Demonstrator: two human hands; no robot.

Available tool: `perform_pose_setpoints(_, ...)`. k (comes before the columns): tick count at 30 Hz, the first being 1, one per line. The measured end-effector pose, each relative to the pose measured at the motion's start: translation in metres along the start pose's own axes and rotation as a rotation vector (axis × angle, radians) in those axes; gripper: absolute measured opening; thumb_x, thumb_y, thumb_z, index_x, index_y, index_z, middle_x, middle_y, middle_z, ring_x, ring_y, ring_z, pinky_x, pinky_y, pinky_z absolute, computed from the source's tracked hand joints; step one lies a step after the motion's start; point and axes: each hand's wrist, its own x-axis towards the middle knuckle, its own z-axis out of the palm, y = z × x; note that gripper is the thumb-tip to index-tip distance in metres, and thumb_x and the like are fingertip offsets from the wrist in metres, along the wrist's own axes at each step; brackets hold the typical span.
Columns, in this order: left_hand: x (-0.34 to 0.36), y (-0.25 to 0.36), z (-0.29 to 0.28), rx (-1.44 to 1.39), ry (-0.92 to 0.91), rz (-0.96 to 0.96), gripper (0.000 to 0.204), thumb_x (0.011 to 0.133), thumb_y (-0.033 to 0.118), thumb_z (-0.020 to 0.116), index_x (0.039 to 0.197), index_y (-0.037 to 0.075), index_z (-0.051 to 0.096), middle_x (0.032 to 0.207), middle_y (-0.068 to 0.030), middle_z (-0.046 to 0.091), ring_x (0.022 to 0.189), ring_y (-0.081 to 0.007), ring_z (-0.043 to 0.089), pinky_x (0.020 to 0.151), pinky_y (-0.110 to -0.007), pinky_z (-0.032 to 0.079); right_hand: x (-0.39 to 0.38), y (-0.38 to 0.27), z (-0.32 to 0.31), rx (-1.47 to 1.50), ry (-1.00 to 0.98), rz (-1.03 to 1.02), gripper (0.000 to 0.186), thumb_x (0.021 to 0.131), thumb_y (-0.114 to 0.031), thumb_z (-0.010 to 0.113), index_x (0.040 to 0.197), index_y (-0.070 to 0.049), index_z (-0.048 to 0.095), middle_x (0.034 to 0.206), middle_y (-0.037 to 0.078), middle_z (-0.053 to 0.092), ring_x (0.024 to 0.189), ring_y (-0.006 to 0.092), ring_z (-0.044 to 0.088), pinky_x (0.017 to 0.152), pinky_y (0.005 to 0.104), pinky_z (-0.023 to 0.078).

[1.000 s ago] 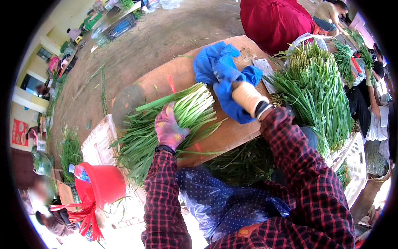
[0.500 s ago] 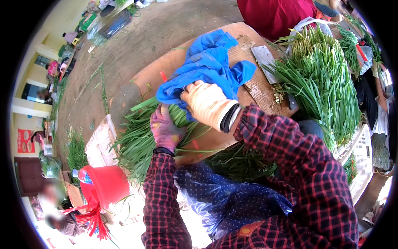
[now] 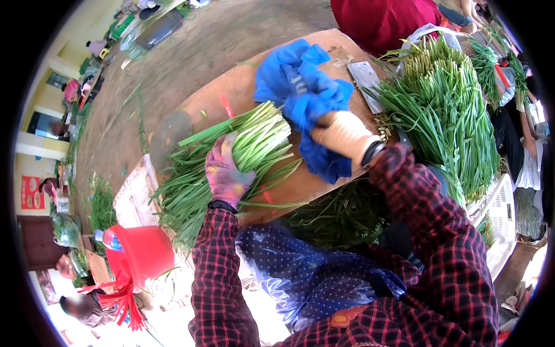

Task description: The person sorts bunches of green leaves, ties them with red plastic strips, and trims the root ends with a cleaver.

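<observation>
A loose bunch of long green leafy stalks, looking like garlic chives point(image 3: 254, 130), lies across the tan board point(image 3: 205, 104), pale cut ends toward the upper right. My left hand point(image 3: 226, 170), in a purple-pink stained glove, rests on the bunch with its thumb spread from the fingers. My right hand point(image 3: 342, 136), in a pale orange glove and blurred by motion, grips a crumpled blue cloth point(image 3: 303, 87) just right of the stalk ends. Red strips point(image 3: 226, 105) lie on the board, one beyond the bunch and another nearer me.
A cleaver with a broad grey blade point(image 3: 365, 85) lies at the board's right. Beyond it stands a big stack of chives point(image 3: 448, 110) above a white plastic crate point(image 3: 502, 222). A red bucket point(image 3: 147, 254) with red strips stands at lower left. Someone in dark red point(image 3: 387, 23) is at the far side.
My right hand has drawn the blue cloth off the stalk ends, to the right, uncovering them. My left hand has stayed on the bunch, its thumb now spread outward.
</observation>
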Motion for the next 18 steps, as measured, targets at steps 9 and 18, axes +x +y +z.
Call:
perform_pose_setpoints(9,0.002,-0.022,0.005,-0.056,-0.134,-0.063,0.096,0.053,0.025,0.081,0.139,0.012,0.040,0.129,-0.0170,0.052,0.119,-0.0376,0.051,0.104,-0.045,0.041,0.012,-0.040,0.092,-0.633,0.309,-0.439,0.012,0.083,-0.026,0.060,0.081,-0.015,0.067,0.087,0.011,0.066,0.081,0.0315,0.063,0.063,0.0451,0.050)
perform_pose_setpoints(18,0.011,-0.007,0.000,-0.063,-0.150,-0.063,0.096,0.055,0.021,0.079,0.142,0.014,0.039,0.131,-0.0164,0.052,0.121,-0.0373,0.050,0.106,-0.044,0.038,0.053,0.025,0.067,-0.704,0.155,-0.012,0.016,0.089,-0.020,0.058,0.095,-0.015,0.073,0.083,0.010,0.072,0.082,0.0298,0.071,0.069,0.0388,0.058)
